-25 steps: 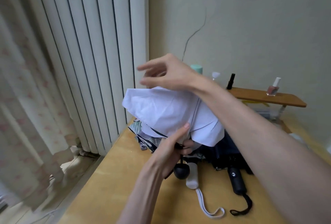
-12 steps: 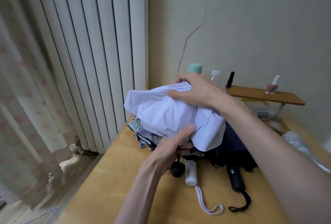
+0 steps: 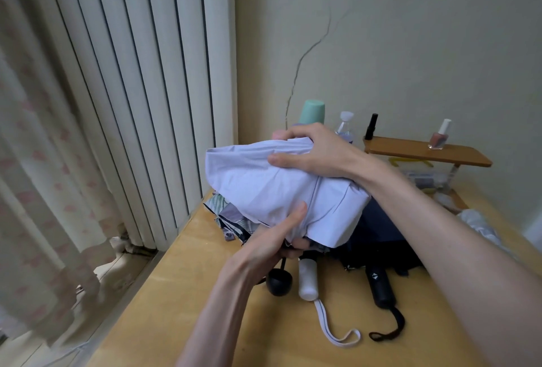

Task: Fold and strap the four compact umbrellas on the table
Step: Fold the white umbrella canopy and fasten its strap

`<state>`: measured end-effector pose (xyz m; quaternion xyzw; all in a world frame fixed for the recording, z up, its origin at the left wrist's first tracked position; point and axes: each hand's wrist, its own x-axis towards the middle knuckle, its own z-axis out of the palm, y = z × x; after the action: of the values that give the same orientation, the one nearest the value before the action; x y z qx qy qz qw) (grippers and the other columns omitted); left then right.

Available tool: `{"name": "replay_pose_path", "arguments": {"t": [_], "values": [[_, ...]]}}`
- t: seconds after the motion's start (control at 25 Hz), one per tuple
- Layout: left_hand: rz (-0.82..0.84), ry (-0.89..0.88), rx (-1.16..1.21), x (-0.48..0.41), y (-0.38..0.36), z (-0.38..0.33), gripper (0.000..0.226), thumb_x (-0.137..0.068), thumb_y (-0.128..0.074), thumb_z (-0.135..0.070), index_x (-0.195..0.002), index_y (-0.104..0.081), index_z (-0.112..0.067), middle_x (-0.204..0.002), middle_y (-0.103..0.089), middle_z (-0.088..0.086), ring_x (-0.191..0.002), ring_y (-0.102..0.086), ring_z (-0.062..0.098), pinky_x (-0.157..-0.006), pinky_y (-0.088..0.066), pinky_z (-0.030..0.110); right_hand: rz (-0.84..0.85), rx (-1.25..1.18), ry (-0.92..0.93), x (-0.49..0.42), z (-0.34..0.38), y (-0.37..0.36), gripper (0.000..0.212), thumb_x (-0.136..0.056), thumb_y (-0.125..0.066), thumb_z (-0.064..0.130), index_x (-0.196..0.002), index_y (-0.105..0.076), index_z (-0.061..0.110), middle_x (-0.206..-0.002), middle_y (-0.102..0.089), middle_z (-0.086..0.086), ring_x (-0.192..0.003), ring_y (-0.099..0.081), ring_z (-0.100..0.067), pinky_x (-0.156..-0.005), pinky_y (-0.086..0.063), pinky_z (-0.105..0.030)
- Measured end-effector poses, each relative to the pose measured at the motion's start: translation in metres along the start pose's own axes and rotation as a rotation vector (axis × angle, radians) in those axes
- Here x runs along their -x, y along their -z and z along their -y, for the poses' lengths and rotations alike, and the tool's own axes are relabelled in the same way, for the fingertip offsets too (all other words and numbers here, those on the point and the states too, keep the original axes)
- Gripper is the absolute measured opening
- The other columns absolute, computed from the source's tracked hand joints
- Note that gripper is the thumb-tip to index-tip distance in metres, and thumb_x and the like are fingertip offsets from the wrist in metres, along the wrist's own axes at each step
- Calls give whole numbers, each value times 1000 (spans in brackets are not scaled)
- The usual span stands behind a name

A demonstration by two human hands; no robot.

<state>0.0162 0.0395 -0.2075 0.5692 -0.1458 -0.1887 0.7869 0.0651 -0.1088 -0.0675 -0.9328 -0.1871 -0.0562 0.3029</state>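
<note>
Two handles, one white (image 3: 308, 281) and one black (image 3: 379, 287), lie nearest on the wooden desk (image 3: 205, 293), wrist loops slack. Just beyond, the left hand (image 3: 275, 243) grips the gathered base of the pale lilac umbrella (image 3: 264, 187), held above the heap, and the right hand (image 3: 311, 152) clasps its far end. Judgement: the cloth looks thin, creased and baggy, so pin the base and smooth the panels one way round before strapping; the navy umbrella (image 3: 378, 228) and patterned umbrella (image 3: 225, 214) behind lie loose.
</note>
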Motion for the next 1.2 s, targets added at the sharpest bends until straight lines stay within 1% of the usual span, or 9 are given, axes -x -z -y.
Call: {"name": "replay_pose_path", "arguments": {"t": [0.16, 0.28, 0.44, 0.6, 0.72, 0.84, 1.0, 1.12, 1.2], "values": [[71, -31, -87, -2, -3, -2, 63, -87, -74, -65, -116, -68, -9, -83, -62, 15, -70, -55, 22, -52, -37, 22, -58, -31, -26, -6, -5, 3, 49, -69, -79, 67, -85, -70, 22, -119, -76, -5, -114, -71, -18, -101, -55, -44], [-209, -98, -105, -10, -18, -4, 69, -72, -83, -65, -115, -72, -12, -99, -78, 11, -85, -73, 29, -61, -60, 34, -213, -9, -79, -6, -9, 14, 37, -78, -85, 53, -74, -63, 23, -81, -68, -1, -75, -59, -14, -67, -44, -32], [-461, -186, -307, -21, -36, 6, 87, -57, -85, -81, -100, -69, -7, -93, -74, 16, -80, -73, 30, -79, -62, 53, -258, 1, -162, -5, -9, 23, 31, -79, -85, 50, -79, -62, 29, -81, -57, 7, -76, -53, -14, -60, -35, -29], [-398, -167, -174, -21, -40, 3, 47, -64, -87, -55, -88, -71, -18, -81, -77, -1, -76, -77, 21, -73, -67, 44, -233, 26, -245, -4, -4, 15, 30, -80, -81, 51, -83, -61, 30, -94, -61, 4, -93, -57, -19, -59, -34, -28], [-344, -152, -220, -19, -37, 1, 19, -90, -83, -26, -88, -71, -11, -73, -75, 6, -59, -73, 20, -56, -60, 31, -251, 64, -282, -4, 0, 6, 33, -79, -80, 50, -81, -63, 22, -93, -64, 3, -86, -59, -19, -56, -37, -31], [-309, -165, -272, -13, -36, 0, 26, -95, -77, -12, -73, -64, -5, -59, -61, 11, -43, -54, 17, -48, -49, 25, -248, 49, -267, -7, 0, 0, 43, -76, -79, 54, -91, -71, 14, -112, -75, 3, -94, -67, -21, -79, -56, -35], [-204, -216, -191, -9, -28, -4, 11, -93, -80, -15, -90, -71, -11, -77, -71, 6, -65, -63, 21, -64, -55, 35, -121, -5, -180, -2, 4, 2, 63, -82, -78, 62, -117, -72, 10, -111, -76, -2, -98, -69, -19, -82, -52, -35], [-192, -228, -80, -10, -19, -5, 37, -96, -77, -24, -131, -68, -19, -114, -78, -7, -99, -73, 13, -75, -58, 29, 46, -91, -81, 12, 1, 14, 77, -81, -82, 62, -148, -55, 37, -139, -60, 11, -123, -61, -6, -108, -49, -31], [-208, -188, -8, -9, -15, -6, 27, -98, -74, -24, -121, -66, -11, -84, -72, -11, -71, -64, 10, -57, -48, 22, 109, -114, -67, 24, -9, 22, 90, -78, -87, 56, -155, -39, 50, -145, -49, 13, -127, -57, -4, -107, -48, -30]]}}
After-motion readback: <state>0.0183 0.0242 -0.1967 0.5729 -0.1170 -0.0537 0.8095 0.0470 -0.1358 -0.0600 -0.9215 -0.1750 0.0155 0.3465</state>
